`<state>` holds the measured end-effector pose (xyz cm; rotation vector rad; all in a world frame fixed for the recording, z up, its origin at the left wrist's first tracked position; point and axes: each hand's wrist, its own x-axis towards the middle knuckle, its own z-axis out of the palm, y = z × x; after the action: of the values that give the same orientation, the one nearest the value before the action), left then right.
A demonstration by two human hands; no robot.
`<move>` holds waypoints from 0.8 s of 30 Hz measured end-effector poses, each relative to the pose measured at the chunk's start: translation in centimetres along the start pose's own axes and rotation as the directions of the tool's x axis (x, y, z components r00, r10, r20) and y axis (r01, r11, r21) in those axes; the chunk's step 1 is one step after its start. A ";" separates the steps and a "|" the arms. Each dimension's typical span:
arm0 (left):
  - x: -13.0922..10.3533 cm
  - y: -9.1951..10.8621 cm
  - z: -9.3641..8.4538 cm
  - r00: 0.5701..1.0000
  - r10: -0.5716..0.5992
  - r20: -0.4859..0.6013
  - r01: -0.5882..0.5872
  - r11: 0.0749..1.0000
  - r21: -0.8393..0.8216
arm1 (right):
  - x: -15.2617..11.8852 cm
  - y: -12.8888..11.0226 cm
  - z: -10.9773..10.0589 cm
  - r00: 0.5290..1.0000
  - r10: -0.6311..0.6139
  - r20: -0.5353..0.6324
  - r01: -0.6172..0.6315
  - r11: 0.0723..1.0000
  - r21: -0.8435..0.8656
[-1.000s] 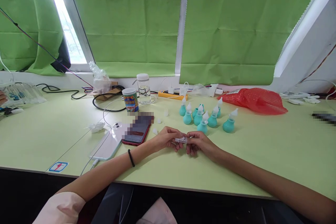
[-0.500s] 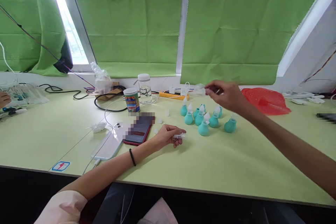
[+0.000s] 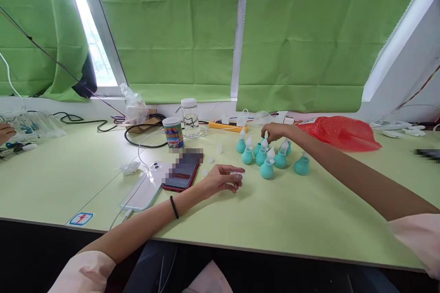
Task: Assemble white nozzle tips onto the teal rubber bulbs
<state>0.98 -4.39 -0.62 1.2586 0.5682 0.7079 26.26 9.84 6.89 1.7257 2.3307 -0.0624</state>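
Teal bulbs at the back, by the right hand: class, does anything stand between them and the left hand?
Yes: white-tipped bulbs nearer the table's front edge stand between the left hand and the back bulbs.

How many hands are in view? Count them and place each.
3. The person's left hand is right of the red-edged phone; the right hand is at the teal bulbs; another person's hand shows at the left edge, partly cut off.
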 end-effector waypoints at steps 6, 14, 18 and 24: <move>0.1 -0.2 -0.1 1.000 -0.007 0.007 0.007 1.000 -0.017 | 1.3 -0.1 0.9 0.994 -0.006 -0.113 -0.002 0.998 -0.063; -0.1 0.1 0.1 1.000 -0.014 0.017 0.014 1.000 -0.006 | -0.2 -0.5 0.4 0.972 0.006 -0.236 -0.036 0.992 -0.121; 0.0 0.0 0.0 1.000 -0.018 0.020 0.018 1.000 -0.013 | -1.8 -1.1 -1.9 0.907 0.051 -0.417 -0.116 0.985 -0.131; 0.2 -0.1 -0.2 0.994 0.032 -0.108 -0.032 0.999 0.002 | -8.0 -3.2 -5.7 0.662 0.062 -0.747 -0.140 0.989 -0.042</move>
<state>0.98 -4.12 -0.73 1.2379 0.6375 0.8061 24.47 2.36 13.82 2.0931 2.6602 0.9510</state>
